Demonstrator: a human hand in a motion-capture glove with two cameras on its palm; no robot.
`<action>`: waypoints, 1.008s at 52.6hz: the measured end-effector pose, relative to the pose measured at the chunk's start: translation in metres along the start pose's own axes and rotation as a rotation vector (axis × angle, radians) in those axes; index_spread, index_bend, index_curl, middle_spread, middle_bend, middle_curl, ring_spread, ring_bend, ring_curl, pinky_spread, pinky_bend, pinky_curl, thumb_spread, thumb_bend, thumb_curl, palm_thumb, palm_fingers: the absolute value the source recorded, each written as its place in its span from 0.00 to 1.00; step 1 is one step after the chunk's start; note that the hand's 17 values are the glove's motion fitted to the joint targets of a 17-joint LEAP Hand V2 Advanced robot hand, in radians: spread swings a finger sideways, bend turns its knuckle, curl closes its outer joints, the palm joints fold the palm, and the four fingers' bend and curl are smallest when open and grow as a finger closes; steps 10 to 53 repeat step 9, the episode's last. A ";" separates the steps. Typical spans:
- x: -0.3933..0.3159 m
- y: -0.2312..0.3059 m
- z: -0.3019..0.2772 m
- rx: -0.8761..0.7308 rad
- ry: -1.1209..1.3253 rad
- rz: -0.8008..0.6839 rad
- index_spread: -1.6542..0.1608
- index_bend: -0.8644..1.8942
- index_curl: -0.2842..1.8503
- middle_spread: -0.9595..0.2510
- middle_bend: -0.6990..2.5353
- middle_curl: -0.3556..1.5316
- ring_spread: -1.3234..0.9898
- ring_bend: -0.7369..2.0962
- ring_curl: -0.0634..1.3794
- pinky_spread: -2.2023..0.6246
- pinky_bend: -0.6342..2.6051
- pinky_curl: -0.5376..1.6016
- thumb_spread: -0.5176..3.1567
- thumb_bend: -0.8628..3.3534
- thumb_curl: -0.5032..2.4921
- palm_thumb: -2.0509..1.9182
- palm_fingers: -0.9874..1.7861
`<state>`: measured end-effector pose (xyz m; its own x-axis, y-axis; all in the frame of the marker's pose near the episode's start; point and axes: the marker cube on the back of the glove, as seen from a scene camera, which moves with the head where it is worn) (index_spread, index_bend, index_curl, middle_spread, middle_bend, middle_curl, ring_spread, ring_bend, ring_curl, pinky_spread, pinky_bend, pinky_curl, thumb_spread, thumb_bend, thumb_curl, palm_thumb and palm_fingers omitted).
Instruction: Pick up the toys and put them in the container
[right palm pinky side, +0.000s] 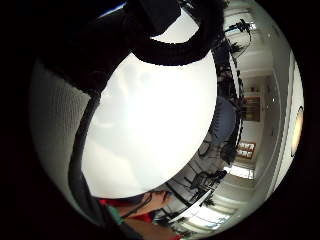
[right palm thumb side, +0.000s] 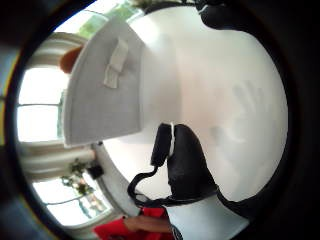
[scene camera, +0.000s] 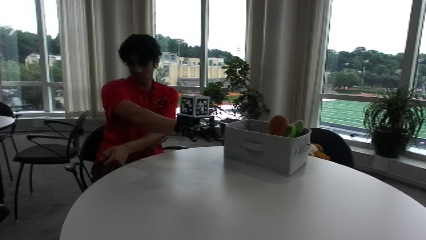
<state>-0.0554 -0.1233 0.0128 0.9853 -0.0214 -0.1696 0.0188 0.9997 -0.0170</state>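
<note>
A: Outside view first: my gloved right hand (scene camera: 188, 123) hangs beside the container (scene camera: 266, 148) on the desk (scene camera: 233, 200); toys (scene camera: 285, 126) poke above its rim.
B: The grip?
A: Can't tell. Thumb-side palm view: grey fabric container (right palm thumb side: 100, 95), white tab; I might knock it sideways. Little-finger view: bare desk (right palm pinky side: 150, 125) only

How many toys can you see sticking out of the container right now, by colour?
Orange toys: 1, poking above the white container
Green toys: 1, beside the orange one
Total visible in the container: 2
Any toys lower inside are hidden by the container wall.
</note>
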 end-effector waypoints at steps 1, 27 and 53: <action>0.002 0.002 -0.001 -0.003 -0.005 -0.039 0.71 0.39 0.33 0.70 0.27 0.35 0.54 0.33 0.21 0.81 0.44 0.39 0.50 0.20 0.29 0.52 0.35; 0.020 0.001 -0.009 0.018 -0.034 -0.036 0.71 0.39 0.33 0.70 0.27 0.36 0.54 0.33 0.21 0.81 0.44 0.39 0.50 0.20 0.29 0.52 0.35; 0.020 0.001 -0.009 0.018 -0.034 -0.036 0.71 0.39 0.33 0.70 0.27 0.36 0.54 0.33 0.21 0.81 0.44 0.39 0.50 0.20 0.29 0.52 0.35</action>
